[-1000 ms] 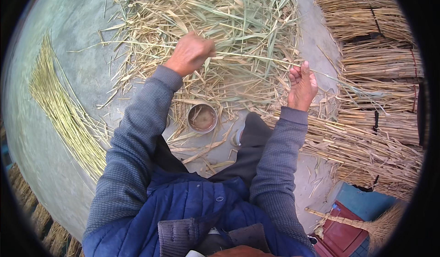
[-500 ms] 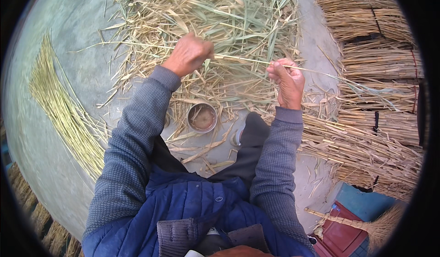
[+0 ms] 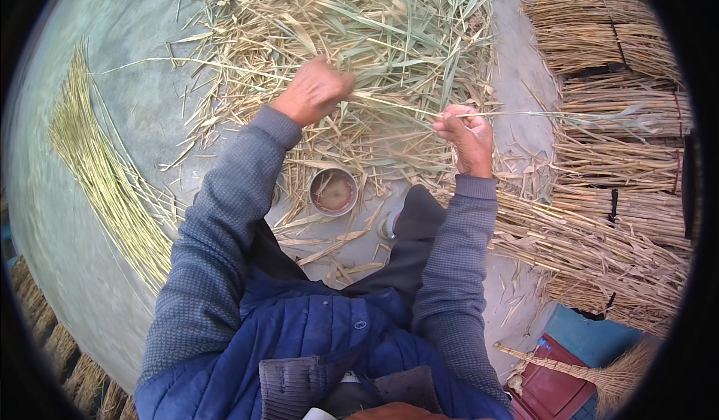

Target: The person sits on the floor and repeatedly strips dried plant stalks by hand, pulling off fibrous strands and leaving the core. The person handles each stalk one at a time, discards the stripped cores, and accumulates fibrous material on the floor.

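Observation:
A long thin reed stalk [image 3: 401, 106] stretches between my two hands, a little above the heap of stripped leaves. My left hand [image 3: 314, 92] is closed around it, and the stalk's thin end runs on to the left past the wrist. My right hand [image 3: 466, 137] pinches the same stalk between thumb and fingers. Beyond that hand it extends right to a leafy, greenish tip [image 3: 622, 120]. Under both hands lies the broad heap of dry and green leaves [image 3: 359, 23]. A round metal bowl [image 3: 333, 192] rests on the floor between my legs.
Cleaned stalks [image 3: 112, 173] lie in a long pile at the left. Tied reed bundles [image 3: 610, 45] are stacked along the right, with a loose sheaf of unstripped reeds [image 3: 584, 236] below them. A hand broom [image 3: 592, 375] lies over a dark red object [image 3: 553, 382] at lower right.
The stalk's right part has swung up to lie nearly level, and its left end sits higher. My right hand has turned slightly; both hands keep their hold.

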Tool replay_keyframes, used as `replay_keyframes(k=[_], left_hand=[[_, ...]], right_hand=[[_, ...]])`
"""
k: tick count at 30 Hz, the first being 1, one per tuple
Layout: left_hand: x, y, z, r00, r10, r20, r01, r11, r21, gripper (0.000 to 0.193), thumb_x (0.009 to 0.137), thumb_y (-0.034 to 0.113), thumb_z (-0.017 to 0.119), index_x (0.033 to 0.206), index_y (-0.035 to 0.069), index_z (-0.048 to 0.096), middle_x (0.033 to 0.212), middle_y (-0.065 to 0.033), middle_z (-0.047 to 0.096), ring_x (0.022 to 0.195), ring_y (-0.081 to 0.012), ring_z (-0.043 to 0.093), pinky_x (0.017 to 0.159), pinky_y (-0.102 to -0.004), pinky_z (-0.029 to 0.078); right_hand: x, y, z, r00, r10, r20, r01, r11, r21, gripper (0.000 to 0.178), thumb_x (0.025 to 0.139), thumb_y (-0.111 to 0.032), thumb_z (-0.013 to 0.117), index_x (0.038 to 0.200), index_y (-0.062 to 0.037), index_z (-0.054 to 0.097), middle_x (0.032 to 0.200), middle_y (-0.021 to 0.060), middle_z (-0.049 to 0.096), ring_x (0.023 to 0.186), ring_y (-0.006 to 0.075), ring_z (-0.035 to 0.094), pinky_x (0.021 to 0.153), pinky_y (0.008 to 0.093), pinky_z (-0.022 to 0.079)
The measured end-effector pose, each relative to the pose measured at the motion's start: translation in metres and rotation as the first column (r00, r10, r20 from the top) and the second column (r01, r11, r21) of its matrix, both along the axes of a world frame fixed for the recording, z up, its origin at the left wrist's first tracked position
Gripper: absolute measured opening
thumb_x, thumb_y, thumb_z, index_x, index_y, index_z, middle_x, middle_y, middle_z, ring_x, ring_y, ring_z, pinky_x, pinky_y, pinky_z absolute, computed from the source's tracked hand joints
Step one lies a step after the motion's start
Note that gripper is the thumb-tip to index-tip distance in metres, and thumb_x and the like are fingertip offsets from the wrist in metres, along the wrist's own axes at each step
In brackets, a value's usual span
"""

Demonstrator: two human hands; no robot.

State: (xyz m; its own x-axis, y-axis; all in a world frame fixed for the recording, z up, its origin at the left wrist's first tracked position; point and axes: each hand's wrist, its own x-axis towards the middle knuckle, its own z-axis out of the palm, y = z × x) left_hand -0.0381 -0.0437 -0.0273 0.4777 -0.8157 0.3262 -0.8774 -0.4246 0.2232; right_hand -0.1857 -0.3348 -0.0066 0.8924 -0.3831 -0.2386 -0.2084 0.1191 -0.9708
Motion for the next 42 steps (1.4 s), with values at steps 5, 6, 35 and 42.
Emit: replay_keyframes(k=[5, 6, 35, 42], left_hand=[[0.001, 0.009, 0.001, 1.000, 0.021, 0.010, -0.021, 1.000, 0.006, 0.008, 0.081, 0.015, 0.063, 0.076, 0.012, 0.058, 0.067, -0.0069, 0.063, 0.067, -0.0270, 0.063, 0.071, -0.0379, 0.041], [0.001, 0.010, 0.001, 0.999, 0.022, 0.026, -0.022, 1.000, 0.008, 0.008, 0.081, 0.015, 0.062, 0.076, 0.012, 0.058, 0.067, -0.0066, 0.064, 0.067, -0.0266, 0.063, 0.071, -0.0377, 0.041], [-0.005, 0.018, 0.007, 0.997, -0.031, 0.065, 0.023, 0.992, 0.122, 0.013, 0.078, 0.015, 0.067, 0.077, 0.010, 0.055, 0.064, -0.0074, 0.058, 0.068, -0.0281, 0.061, 0.069, -0.0399, 0.043], [-0.014, 0.048, 0.000, 0.988, -0.063, 0.141, 0.053, 0.996, 0.069, 0.013, 0.076, 0.017, 0.061, 0.076, 0.008, 0.051, 0.065, -0.0054, 0.056, 0.071, -0.0250, 0.061, 0.072, -0.0382, 0.044]], right_hand=[[0.000, 0.005, 0.007, 0.999, 0.031, 0.035, -0.035, 0.990, 0.135, 0.019, 0.094, -0.005, 0.064, 0.110, 0.0044, 0.060, 0.099, 0.0181, 0.072, 0.084, 0.0210, 0.074, 0.073, 0.0268, 0.062], [0.001, 0.006, 0.008, 0.999, 0.033, 0.040, -0.038, 0.990, 0.139, 0.019, 0.094, -0.005, 0.063, 0.110, 0.0046, 0.059, 0.100, 0.0186, 0.072, 0.085, 0.0214, 0.074, 0.073, 0.0270, 0.062], [-0.003, -0.008, -0.035, 0.963, -0.129, -0.238, -0.205, 0.229, -0.952, 0.021, 0.076, -0.010, 0.068, 0.097, -0.0110, 0.064, 0.089, 0.0137, 0.070, 0.079, 0.0296, 0.069, 0.073, 0.0389, 0.054], [0.019, -0.024, -0.031, 0.977, -0.115, -0.177, -0.159, 0.152, -0.976, 0.043, 0.087, -0.016, 0.066, 0.128, -0.0040, 0.058, 0.111, 0.0195, 0.069, 0.096, 0.0338, 0.069, 0.085, 0.0457, 0.053]])
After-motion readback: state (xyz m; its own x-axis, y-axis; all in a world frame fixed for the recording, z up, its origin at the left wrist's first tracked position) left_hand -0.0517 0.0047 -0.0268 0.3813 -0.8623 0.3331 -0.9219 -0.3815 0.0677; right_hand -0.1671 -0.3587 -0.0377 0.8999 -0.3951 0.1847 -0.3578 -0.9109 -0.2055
